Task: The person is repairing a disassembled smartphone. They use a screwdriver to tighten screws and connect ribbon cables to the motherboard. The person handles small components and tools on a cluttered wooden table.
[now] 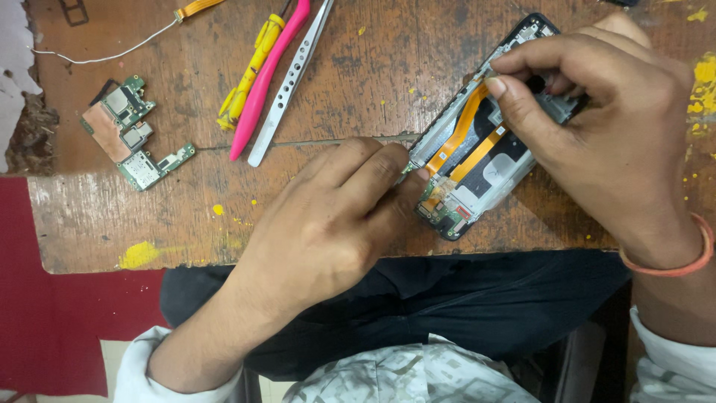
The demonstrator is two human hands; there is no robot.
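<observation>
The phone (477,149) lay opened, back cover off, on the worn wooden tabletop (358,82), set diagonally with its top end toward the far right and its bottom end near the front edge. The dark frame enclosed a grey inner plate. Two orange flex cables (459,134) ran lengthwise down the middle. A small green board (440,213) was exposed at the bottom end. The upper portion was hidden from view.
</observation>
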